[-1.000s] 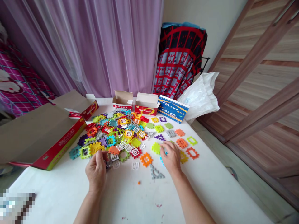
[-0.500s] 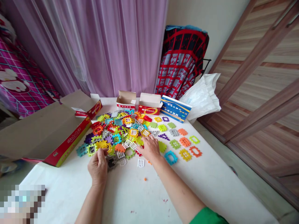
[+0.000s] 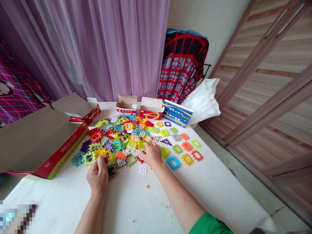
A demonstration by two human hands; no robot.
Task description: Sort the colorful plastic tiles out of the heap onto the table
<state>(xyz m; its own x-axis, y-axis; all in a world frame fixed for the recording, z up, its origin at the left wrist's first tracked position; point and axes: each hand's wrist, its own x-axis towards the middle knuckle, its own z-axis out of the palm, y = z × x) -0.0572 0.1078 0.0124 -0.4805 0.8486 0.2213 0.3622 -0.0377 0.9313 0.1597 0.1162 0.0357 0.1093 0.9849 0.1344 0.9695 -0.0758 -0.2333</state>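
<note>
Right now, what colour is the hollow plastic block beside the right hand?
Sky-blue block, shown in the head view.

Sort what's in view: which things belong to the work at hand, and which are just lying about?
In use: left hand, right hand, heap of interlocking plastic tiles, tiles laid out separately.

Lying about: open cardboard box, two small open cartons, blue carton, white plastic bag.

Left fingers point(image 3: 102, 158) conceal whatever they grip among plastic tiles point(image 3: 117, 139); orange speck point(image 3: 147, 186) below right fingers point(image 3: 147, 152) too small to identify; patch point(image 3: 16, 216) far left of them blurred
</note>
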